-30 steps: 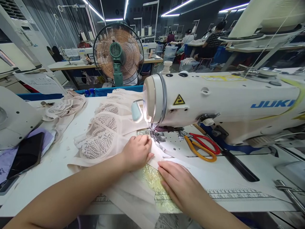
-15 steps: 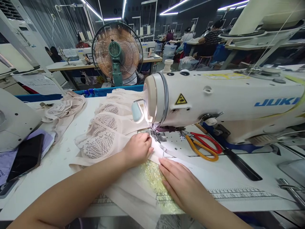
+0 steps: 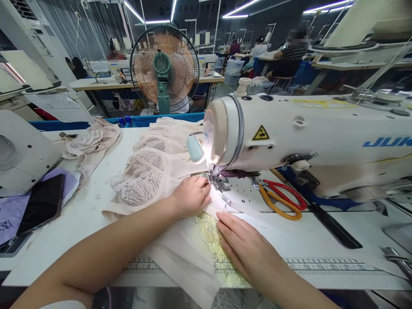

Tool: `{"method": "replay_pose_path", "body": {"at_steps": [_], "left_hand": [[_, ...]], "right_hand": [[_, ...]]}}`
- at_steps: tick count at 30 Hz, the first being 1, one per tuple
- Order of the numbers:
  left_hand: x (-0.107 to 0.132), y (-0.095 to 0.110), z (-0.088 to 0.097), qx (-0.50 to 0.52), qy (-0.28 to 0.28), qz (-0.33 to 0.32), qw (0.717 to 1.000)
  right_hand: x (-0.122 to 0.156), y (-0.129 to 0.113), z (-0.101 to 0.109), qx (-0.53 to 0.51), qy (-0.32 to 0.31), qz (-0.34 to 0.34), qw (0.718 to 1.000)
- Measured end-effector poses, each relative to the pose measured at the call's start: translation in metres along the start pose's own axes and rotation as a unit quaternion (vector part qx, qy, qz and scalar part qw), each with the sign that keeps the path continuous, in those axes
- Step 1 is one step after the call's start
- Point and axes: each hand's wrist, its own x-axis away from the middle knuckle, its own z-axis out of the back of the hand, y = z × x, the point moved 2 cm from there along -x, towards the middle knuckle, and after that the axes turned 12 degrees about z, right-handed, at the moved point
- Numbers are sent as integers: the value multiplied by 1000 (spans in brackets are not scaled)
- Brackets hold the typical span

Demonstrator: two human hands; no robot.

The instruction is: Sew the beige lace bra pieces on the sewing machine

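Note:
A beige lace bra [image 3: 141, 182] lies at the left of the sewing machine [image 3: 277, 128], its fabric running under the needle area. My left hand [image 3: 192, 195] is closed on the edge of this fabric, fingertips just in front of the presser foot [image 3: 219, 181]. To the right, my right hand [image 3: 243, 240] lies flat with fingers stretched and together, resting on the strip of fabric that leads toward the foot. Pale mesh [image 3: 183, 262] hangs down over the table's front edge between my arms. Beneath the hands, a shiny yellowish patch [image 3: 209, 236] covers part of the table.
Scissors with red and orange handles [image 3: 283, 199] lie right of the needle plate, beside a black handle [image 3: 336, 225]. A printed ruler [image 3: 322, 265] runs along the front edge. At left are a phone [image 3: 43, 204] and more lace garments [image 3: 96, 139]. A fan [image 3: 164, 68] stands behind.
The camera view has turned slightly left, so the scene sits farther right. Both hands keep nearly the same place at the machine, and the fabric shows little movement.

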Motion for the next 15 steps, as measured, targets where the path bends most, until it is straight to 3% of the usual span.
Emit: {"method": "replay_pose_path", "body": {"at_steps": [8,15], "left_hand": [[4,-3,-5,9,-3,-43,999],[3,-2,-3,0,-4,-37,999]], "right_hand": [[1,-6,4,-15,3,19,1000],[0,-3,2,-20,10,13,1000]]}}
